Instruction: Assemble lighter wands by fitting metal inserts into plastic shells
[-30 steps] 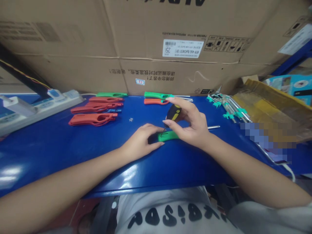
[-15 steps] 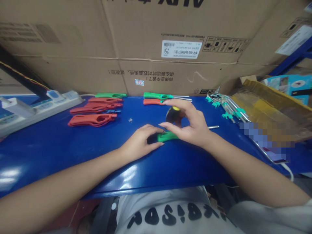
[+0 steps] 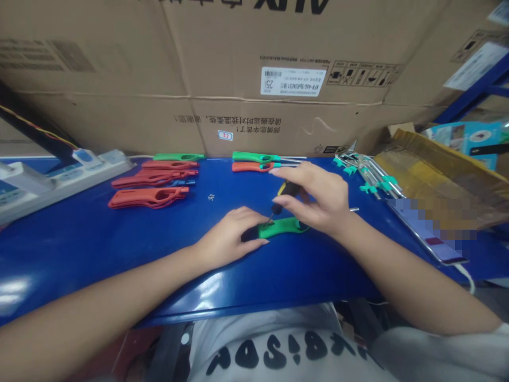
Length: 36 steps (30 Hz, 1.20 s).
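My left hand [image 3: 233, 233] pins the butt end of a green gas lighter [image 3: 280, 227] on the blue table, thumb and fingers closed around it. Between the thumb and fingers of my right hand [image 3: 318, 199] is a screwdriver [image 3: 283, 197] with a black and yellow handle. Its thin shaft slants down to the left, and the tip meets the lighter's body near my left fingertips. The lighter's metal tube pokes out to the right, partly hidden behind my right hand. Behind my hands lie a green lighter [image 3: 248, 156] and an orange lighter [image 3: 250, 166], side by side with metal tubes.
Several red lighter shells [image 3: 145, 197] lie at left beside a white power strip [image 3: 67, 180]. Tiny screws [image 3: 210, 197] sit mid-table. Metal tubes with teal parts [image 3: 371, 178], a phone [image 3: 429, 233] and an open carton [image 3: 421, 175] are on the right. A large cardboard box [image 3: 230, 106] stands behind.
The screwdriver has tilted, so its shaft now shows, pointing down-left at the green lighter. My right hand has shifted slightly right; my left hand keeps its hold.
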Tool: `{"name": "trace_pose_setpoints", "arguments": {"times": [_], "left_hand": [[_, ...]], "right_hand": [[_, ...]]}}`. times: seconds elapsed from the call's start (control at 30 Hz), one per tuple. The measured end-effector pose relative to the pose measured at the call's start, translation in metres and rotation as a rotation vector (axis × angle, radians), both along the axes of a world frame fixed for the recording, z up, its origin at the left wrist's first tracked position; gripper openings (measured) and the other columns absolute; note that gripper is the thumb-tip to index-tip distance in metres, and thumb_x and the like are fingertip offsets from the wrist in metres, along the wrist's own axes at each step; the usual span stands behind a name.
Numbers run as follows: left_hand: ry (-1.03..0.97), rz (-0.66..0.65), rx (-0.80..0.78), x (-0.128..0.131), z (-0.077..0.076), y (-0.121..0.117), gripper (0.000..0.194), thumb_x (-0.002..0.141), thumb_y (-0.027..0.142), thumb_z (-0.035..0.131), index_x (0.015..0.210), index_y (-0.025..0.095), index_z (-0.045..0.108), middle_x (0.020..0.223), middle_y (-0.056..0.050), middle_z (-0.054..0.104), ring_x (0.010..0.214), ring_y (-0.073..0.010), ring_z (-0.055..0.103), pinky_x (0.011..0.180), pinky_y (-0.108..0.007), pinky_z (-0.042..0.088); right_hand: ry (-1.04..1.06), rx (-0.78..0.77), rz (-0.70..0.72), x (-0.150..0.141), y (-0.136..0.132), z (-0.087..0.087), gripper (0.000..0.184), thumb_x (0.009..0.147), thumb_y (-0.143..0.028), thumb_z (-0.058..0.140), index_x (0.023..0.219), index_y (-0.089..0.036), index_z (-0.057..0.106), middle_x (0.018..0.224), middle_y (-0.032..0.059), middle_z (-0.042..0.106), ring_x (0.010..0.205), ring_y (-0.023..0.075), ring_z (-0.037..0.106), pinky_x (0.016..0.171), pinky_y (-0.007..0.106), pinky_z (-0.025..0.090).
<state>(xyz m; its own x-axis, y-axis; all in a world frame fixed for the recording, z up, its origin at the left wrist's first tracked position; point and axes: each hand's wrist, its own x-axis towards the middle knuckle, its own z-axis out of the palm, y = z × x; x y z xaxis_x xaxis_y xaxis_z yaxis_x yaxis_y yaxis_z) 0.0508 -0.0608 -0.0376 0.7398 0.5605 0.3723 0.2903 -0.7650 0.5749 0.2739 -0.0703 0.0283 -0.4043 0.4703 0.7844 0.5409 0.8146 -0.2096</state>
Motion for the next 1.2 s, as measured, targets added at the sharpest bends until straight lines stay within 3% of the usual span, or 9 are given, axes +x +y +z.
{"name": "trace_pose_setpoints", "arguments": {"times": [0.17, 0.33, 0.5, 0.67, 0.8, 0.87, 1.03, 1.13, 1.2], "left_hand": [[0.030, -0.009, -0.025, 0.0007, 0.0014, -0.0013, 0.033, 0.092, 0.028, 0.071, 0.123, 0.019, 0.065, 0.117, -0.008, 0.071, 0.110, -0.0234, 0.064, 0.100, -0.041, 0.051], [0.011, -0.006, -0.001, 0.0008, 0.0011, -0.0023, 0.034, 0.092, 0.028, 0.070, 0.124, 0.020, 0.062, 0.120, -0.009, 0.070, 0.114, -0.0244, 0.063, 0.104, -0.043, 0.050], [0.007, -0.018, -0.034, 0.0018, 0.0038, -0.0045, 0.031, 0.093, 0.023, 0.065, 0.124, 0.019, 0.062, 0.118, -0.009, 0.071, 0.111, -0.0224, 0.064, 0.100, -0.039, 0.052], [0.021, -0.008, -0.034, 0.0016, 0.0054, -0.0060, 0.035, 0.092, 0.025, 0.067, 0.125, 0.016, 0.062, 0.121, -0.010, 0.071, 0.111, -0.0241, 0.065, 0.102, -0.041, 0.051], [0.026, -0.022, -0.063, 0.0009, 0.0064, -0.0054, 0.034, 0.092, 0.025, 0.067, 0.126, 0.020, 0.063, 0.120, -0.009, 0.072, 0.110, -0.0239, 0.065, 0.100, -0.040, 0.053], [0.023, -0.023, -0.066, 0.0005, 0.0052, -0.0047, 0.035, 0.092, 0.026, 0.067, 0.126, 0.020, 0.063, 0.120, -0.010, 0.072, 0.110, -0.0243, 0.065, 0.100, -0.041, 0.053], [0.017, -0.013, -0.046, -0.0001, 0.0020, -0.0032, 0.036, 0.091, 0.027, 0.069, 0.126, 0.020, 0.062, 0.120, -0.010, 0.071, 0.112, -0.0253, 0.065, 0.101, -0.043, 0.052], [0.037, -0.017, -0.057, 0.0002, 0.0038, -0.0037, 0.035, 0.092, 0.026, 0.069, 0.126, 0.020, 0.063, 0.119, -0.010, 0.071, 0.111, -0.0245, 0.065, 0.099, -0.041, 0.053], [0.044, -0.017, -0.065, 0.0003, 0.0049, -0.0043, 0.035, 0.092, 0.025, 0.069, 0.126, 0.019, 0.063, 0.119, -0.009, 0.072, 0.110, -0.0240, 0.065, 0.098, -0.040, 0.053]], "right_hand": [[0.071, -0.365, 0.140, -0.0031, -0.0037, 0.0027, 0.041, 0.107, -0.035, 0.038, 0.146, -0.027, 0.049, 0.125, 0.0073, 0.068, 0.068, 0.0109, 0.065, 0.065, 0.028, 0.060], [0.028, -0.059, 0.021, -0.0026, -0.0045, 0.0034, 0.036, 0.093, -0.043, 0.067, 0.124, -0.025, 0.068, 0.113, 0.0076, 0.072, 0.088, 0.0203, 0.069, 0.080, 0.035, 0.060], [0.153, -0.408, 0.218, -0.0065, -0.0068, 0.0062, 0.040, 0.107, -0.023, 0.037, 0.144, -0.025, 0.051, 0.123, 0.0070, 0.067, 0.056, 0.0062, 0.061, 0.060, 0.024, 0.058], [0.031, -0.015, -0.002, -0.0031, -0.0041, 0.0050, 0.031, 0.092, -0.037, 0.069, 0.120, -0.023, 0.070, 0.097, 0.0066, 0.074, 0.081, 0.0185, 0.069, 0.077, 0.031, 0.059], [0.080, -0.273, 0.116, -0.0053, -0.0059, 0.0061, 0.042, 0.106, -0.027, 0.040, 0.146, -0.028, 0.051, 0.122, 0.0094, 0.069, 0.080, 0.0156, 0.070, 0.072, 0.031, 0.060], [0.108, -0.372, 0.193, -0.0062, -0.0066, 0.0058, 0.039, 0.104, -0.028, 0.045, 0.143, -0.029, 0.054, 0.113, 0.0069, 0.071, 0.069, 0.0126, 0.066, 0.064, 0.027, 0.058], [0.034, -0.024, 0.016, -0.0045, -0.0067, 0.0033, 0.028, 0.092, -0.036, 0.070, 0.118, -0.025, 0.071, 0.096, 0.0061, 0.071, 0.071, 0.0154, 0.065, 0.064, 0.028, 0.056], [0.096, -0.262, 0.140, -0.0065, -0.0083, 0.0055, 0.038, 0.105, -0.030, 0.043, 0.140, -0.029, 0.058, 0.126, 0.0098, 0.065, 0.066, 0.0105, 0.065, 0.061, 0.027, 0.057], [0.140, -0.417, 0.220, -0.0075, -0.0082, 0.0068, 0.040, 0.107, -0.025, 0.038, 0.143, -0.030, 0.054, 0.120, 0.0070, 0.068, 0.056, 0.0070, 0.059, 0.057, 0.025, 0.056]]}}
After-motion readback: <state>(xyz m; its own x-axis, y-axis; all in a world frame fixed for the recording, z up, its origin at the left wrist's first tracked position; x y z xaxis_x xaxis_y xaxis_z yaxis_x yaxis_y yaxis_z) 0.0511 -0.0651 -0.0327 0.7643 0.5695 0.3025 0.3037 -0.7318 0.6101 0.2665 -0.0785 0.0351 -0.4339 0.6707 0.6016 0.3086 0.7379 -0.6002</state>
